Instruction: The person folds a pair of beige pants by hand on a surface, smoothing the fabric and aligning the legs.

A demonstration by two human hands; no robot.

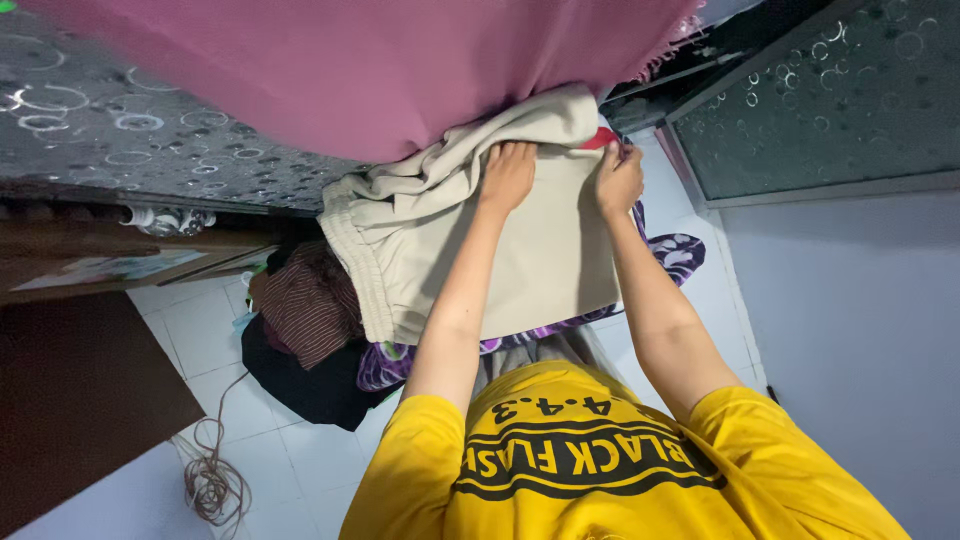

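A beige garment (520,260) with an elastic ribbed band lies folded on top of a clothes pile in front of me. My left hand (508,175) grips its far folded edge, fingers curled into the cloth. My right hand (620,178) pinches the same edge a little to the right, next to a small red bit of fabric (600,138). Under the beige garment lies a purple patterned cloth (675,255). My yellow shirt (600,470) fills the bottom of the view.
A big pink cloth (380,70) hangs across the top. A brown striped garment (310,305) and a black one (310,385) lie left of the pile. A coiled cable (212,480) sits on the white tiled floor. Dark patterned glass panels (830,100) stand to the right, and a brown wooden board (80,390) to the left.
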